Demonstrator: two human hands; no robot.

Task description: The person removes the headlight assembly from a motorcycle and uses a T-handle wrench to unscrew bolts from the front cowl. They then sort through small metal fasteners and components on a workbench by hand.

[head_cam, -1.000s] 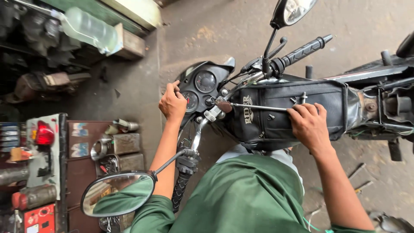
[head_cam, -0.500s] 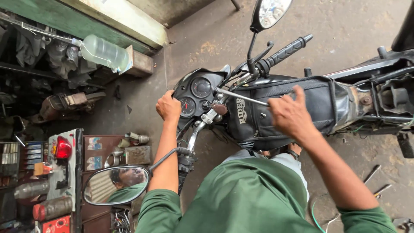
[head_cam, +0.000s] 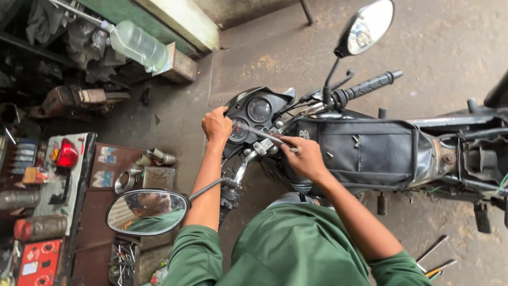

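Screwdriver (head_cam: 267,136) work at the instrument cluster (head_cam: 253,114) of the motorcycle (head_cam: 360,151): right hand (head_cam: 306,157) has come forward off the black tank cover (head_cam: 362,151), where it lay a second ago, and now sits just behind the handlebar clamp, fingers clenched round the tool's handle. The thin metal shaft runs forward and left from that fist, its tip at the lower edge of the gauges, close beside the left hand (head_cam: 216,125); exact contact point too small to make out. Left hand has barely shifted — knuckles up, fingers curled over the near rim of the cluster, gripping it. View has also swung, so the right grip (head_cam: 370,83) and right mirror (head_cam: 365,26) now sit higher and clearer. Judgement: the tool has been brought from rest to the job, so the working stroke at the cluster is starting rather than ending, with the left hand steadying the housing against it. Left mirror (head_cam: 147,211) juts below the forearm. Parts tray (head_cam: 74,175) with a red lamp lens (head_cam: 67,153) lies on the floor to the left; loose tools (head_cam: 434,257) lie on the concrete at lower right.
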